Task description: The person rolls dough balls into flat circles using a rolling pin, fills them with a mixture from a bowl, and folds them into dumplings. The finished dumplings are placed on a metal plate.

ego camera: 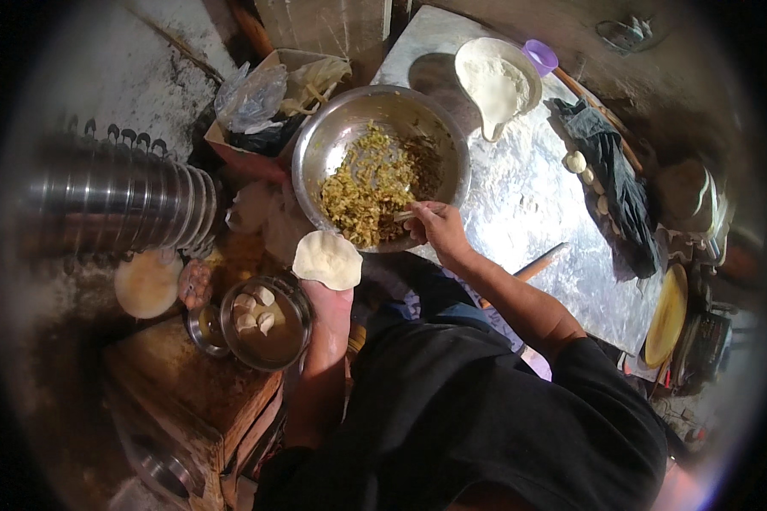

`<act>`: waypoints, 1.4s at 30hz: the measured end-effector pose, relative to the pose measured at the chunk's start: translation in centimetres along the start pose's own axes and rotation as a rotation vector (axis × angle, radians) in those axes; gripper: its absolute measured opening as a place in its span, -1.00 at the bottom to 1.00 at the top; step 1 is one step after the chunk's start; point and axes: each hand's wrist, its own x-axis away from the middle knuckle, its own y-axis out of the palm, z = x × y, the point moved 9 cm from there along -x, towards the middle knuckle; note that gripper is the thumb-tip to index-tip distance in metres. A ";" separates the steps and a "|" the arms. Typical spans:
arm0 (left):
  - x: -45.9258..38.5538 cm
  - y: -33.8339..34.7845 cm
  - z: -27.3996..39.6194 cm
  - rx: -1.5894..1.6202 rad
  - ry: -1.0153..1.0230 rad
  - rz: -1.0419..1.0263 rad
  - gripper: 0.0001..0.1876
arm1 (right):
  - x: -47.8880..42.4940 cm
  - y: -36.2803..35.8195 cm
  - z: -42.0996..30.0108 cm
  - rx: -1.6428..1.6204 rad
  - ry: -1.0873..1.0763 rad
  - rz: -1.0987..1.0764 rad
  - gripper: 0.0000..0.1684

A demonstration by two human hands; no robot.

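A flat round dough wrapper (pixel 327 260) lies on my left hand (pixel 332 299), beside the near rim of a large steel bowl (pixel 303 150). Chopped filling (pixel 374 185) fills much of that bowl's bottom. My right hand (pixel 440 231) is over the bowl's near right edge and grips a thin light utensil (pixel 406 216) that reaches into the filling; its far end is hidden. Left of my left wrist stands a steel steamer tray (pixel 275 361) holding several folded dumplings (pixel 264 296).
A floured metal tabletop (pixel 524 185) bears a scoop of flour (pixel 498 89), a purple cup (pixel 540 57), a rolling pin (pixel 540 262), dough pieces (pixel 575 161) and a dark cloth (pixel 620 185). Stacked steel steamers (pixel 121 195) stand left. An open box (pixel 220 140) holds plastic bags.
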 end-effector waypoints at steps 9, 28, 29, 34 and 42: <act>-3.3 4.5 -0.1 0.098 0.002 -0.195 -0.74 | 1.7 -0.3 -3.8 -0.202 -0.050 -0.016 -0.63; -4.8 6.5 -1.0 0.230 -0.141 0.102 -0.74 | 3.3 0.2 -7.6 0.367 -0.622 0.034 -0.65; -4.6 6.8 0.0 0.214 -0.108 0.068 -0.73 | 0.6 -0.7 -5.8 0.276 -0.459 0.080 -0.63; -2.0 3.9 3.5 0.091 0.006 0.109 -0.72 | -6.2 1.1 -5.2 0.514 -0.448 0.110 -0.61; -0.1 1.3 3.4 0.134 -0.073 0.270 -0.78 | -7.1 3.4 -2.6 0.018 -0.039 -0.032 -0.67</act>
